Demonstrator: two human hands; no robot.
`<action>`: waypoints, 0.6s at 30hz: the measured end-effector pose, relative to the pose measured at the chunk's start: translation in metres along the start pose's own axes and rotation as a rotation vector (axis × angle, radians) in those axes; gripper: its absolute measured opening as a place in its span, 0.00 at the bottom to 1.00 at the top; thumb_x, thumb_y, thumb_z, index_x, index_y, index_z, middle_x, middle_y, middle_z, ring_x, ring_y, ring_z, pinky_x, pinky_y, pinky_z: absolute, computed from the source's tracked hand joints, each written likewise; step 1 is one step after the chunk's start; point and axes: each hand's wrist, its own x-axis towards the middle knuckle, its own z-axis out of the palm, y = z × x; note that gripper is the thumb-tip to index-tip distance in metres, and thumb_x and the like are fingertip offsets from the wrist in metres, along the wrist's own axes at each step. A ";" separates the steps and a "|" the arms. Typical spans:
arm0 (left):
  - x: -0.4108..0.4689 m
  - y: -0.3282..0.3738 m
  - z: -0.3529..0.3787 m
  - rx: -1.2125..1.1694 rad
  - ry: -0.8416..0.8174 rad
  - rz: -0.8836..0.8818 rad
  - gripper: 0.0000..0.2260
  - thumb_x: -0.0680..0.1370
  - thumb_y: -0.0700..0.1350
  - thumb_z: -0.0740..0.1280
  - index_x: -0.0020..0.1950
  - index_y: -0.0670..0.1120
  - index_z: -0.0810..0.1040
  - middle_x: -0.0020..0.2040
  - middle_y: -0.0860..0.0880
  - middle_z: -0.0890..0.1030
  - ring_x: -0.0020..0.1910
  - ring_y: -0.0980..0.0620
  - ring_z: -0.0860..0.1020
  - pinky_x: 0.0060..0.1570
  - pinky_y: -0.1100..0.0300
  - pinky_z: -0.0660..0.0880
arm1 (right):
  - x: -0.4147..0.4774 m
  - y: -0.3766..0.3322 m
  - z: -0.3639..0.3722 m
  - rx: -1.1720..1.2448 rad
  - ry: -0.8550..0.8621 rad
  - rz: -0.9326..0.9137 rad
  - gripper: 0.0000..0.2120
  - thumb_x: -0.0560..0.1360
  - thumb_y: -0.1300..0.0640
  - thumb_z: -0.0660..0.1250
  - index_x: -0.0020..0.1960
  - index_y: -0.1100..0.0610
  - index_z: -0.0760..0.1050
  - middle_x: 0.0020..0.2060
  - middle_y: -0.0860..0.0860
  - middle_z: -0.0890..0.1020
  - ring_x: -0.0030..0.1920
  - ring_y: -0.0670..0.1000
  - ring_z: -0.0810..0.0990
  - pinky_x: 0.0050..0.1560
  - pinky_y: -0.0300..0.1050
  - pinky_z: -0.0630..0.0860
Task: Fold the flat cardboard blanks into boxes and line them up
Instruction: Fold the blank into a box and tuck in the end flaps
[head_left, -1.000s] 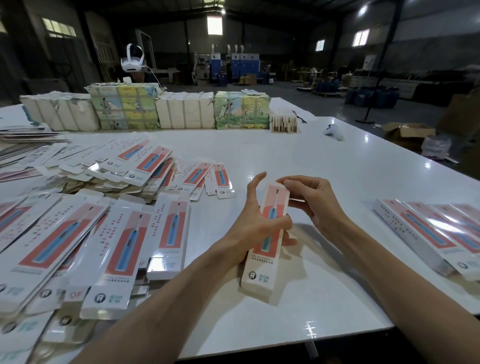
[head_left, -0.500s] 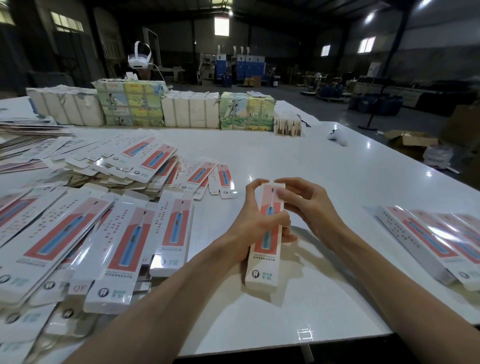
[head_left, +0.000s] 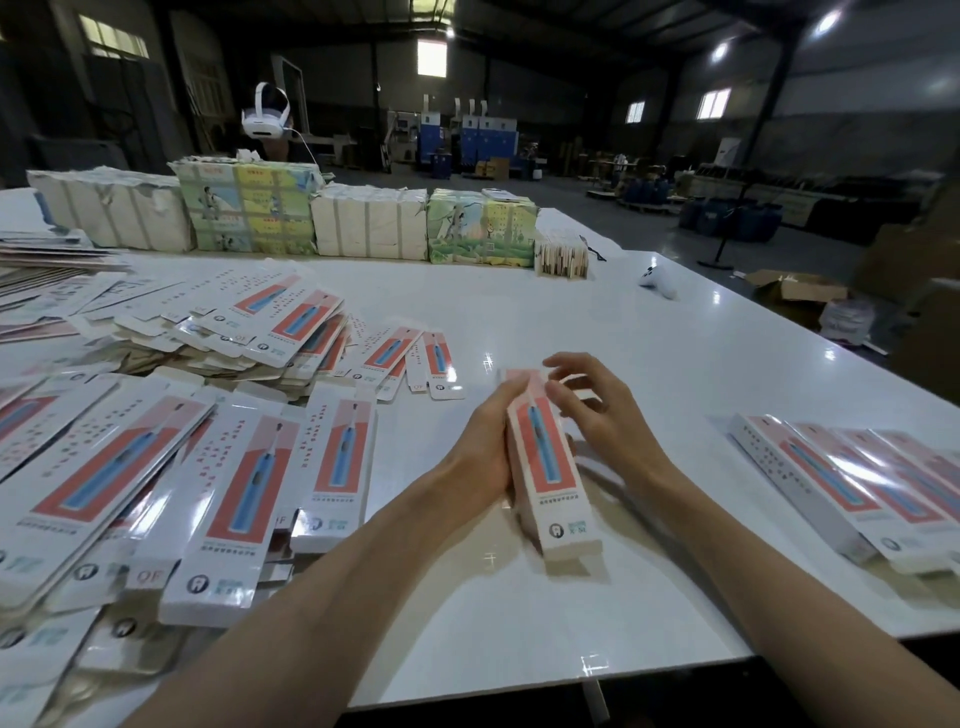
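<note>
Flat blanks (head_left: 156, 467) lay heaped on the desk (head_left: 571, 322) across the frame's left; a row of folded boxes (head_left: 857, 483) lay at lower right. One box (head_left: 545, 467) sat at centre between them, with bundles (head_left: 363, 228) lined along the top.

Dim warehouse workshop, steel-framed roof, high windows; blue machines (head_left: 470, 140) at back, bundled card stacks (head_left: 363, 223), white packing table (head_left: 597, 322)

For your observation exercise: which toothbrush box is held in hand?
The box between the left hand and right hand; flat blanks and the finished row lie untouched.
</note>
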 end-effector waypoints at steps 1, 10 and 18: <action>0.000 0.001 0.001 -0.056 -0.008 0.000 0.14 0.86 0.56 0.63 0.57 0.49 0.84 0.48 0.42 0.84 0.50 0.43 0.85 0.62 0.41 0.81 | -0.001 -0.004 0.001 -0.126 -0.014 -0.071 0.09 0.84 0.52 0.67 0.63 0.50 0.80 0.55 0.48 0.80 0.54 0.47 0.82 0.52 0.41 0.79; -0.003 0.007 -0.003 -0.075 -0.162 -0.055 0.27 0.84 0.64 0.62 0.70 0.43 0.79 0.62 0.42 0.84 0.62 0.44 0.83 0.61 0.48 0.79 | -0.024 -0.030 0.009 -0.623 -0.253 -0.108 0.30 0.82 0.41 0.68 0.80 0.48 0.65 0.68 0.49 0.68 0.59 0.49 0.75 0.57 0.45 0.79; 0.001 -0.029 -0.010 1.006 -0.228 0.370 0.09 0.84 0.47 0.69 0.63 0.55 0.84 0.52 0.55 0.83 0.50 0.60 0.81 0.55 0.63 0.79 | -0.044 -0.011 -0.085 -0.736 -0.034 0.165 0.31 0.79 0.48 0.74 0.79 0.52 0.70 0.67 0.51 0.72 0.62 0.48 0.72 0.61 0.45 0.77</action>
